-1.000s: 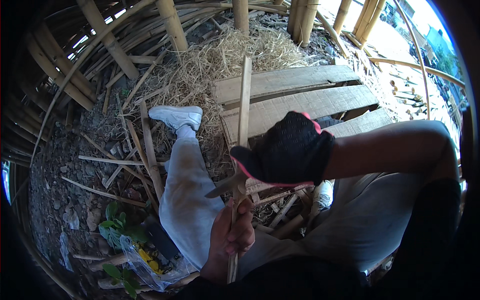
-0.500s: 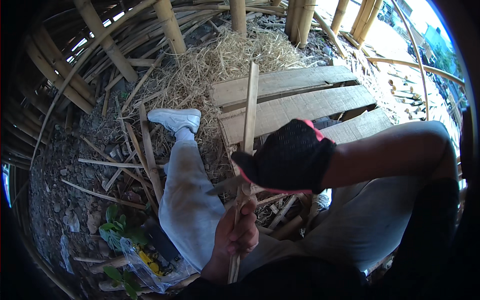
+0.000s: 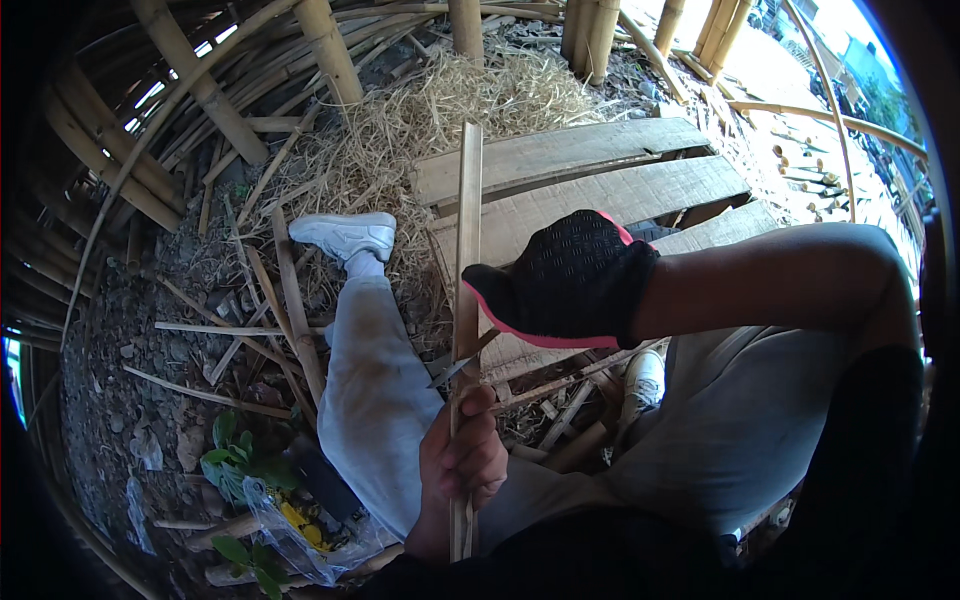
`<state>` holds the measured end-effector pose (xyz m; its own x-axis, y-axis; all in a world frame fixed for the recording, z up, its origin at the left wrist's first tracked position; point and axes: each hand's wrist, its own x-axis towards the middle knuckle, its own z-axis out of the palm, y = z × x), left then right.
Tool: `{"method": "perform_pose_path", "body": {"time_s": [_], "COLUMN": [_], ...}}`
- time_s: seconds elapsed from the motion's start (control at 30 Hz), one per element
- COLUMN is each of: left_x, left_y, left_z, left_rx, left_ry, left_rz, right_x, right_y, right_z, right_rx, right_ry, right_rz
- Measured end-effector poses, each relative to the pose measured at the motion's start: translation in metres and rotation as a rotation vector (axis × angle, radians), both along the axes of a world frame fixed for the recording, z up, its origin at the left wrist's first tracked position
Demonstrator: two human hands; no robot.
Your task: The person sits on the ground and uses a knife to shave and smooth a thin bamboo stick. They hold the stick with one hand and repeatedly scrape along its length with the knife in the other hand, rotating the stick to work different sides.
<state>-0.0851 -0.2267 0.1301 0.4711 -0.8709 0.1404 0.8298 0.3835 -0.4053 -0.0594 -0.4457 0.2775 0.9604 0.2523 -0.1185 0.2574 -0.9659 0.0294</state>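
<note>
My bare left hand (image 3: 463, 455) is wrapped round the lower part of a long split bamboo strip (image 3: 468, 220), which stands nearly upright in front of me. My right hand (image 3: 565, 285), in a black glove with pink edging, is closed just above it, on the strip's right side. From under that glove comes a knife (image 3: 442, 376), its narrow blade lying slantwise across the strip right above my left fingers. The knife's handle is hidden inside the glove, and the glove's thumb side reaches the strip's edge.
Beyond my hands lies a low wooden slatted platform (image 3: 590, 205). A heap of pale shavings (image 3: 440, 125) lies behind it, near bamboo posts (image 3: 328, 50). Bamboo strips (image 3: 290, 310) litter the ground at left, with a plant (image 3: 230, 455) and clear plastic bag (image 3: 290, 535) below.
The strip has swung slightly left and stands straighter. My gloved right hand has risen a little, and the knife blade lies at a steeper slant across the strip. My left hand keeps its grip.
</note>
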Motion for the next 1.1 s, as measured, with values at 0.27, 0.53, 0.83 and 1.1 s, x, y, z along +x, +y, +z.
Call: {"method": "perform_pose_path", "body": {"time_s": [0.27, 0.53, 0.83, 1.1], "left_x": [-0.001, -0.005, -0.007, -0.007], "left_y": [0.006, 0.009, -0.007, -0.001], "left_z": [0.005, 0.007, 0.003, 0.011], "left_rx": [0.056, 0.063, 0.160, 0.236], "left_ry": [0.018, -0.046, -0.070, -0.078], "left_rz": [0.067, 0.031, -0.100, -0.045], "right_x": [-0.003, 0.000, 0.004, 0.011], "right_y": [0.009, 0.023, -0.008, -0.030], "right_z": [-0.012, -0.002, 0.012, 0.010], "right_rx": [0.067, 0.215, -0.030, 0.038], "right_ry": [-0.129, 0.022, -0.027, -0.186], "right_rz": [0.019, -0.184, -0.233, -0.198]}}
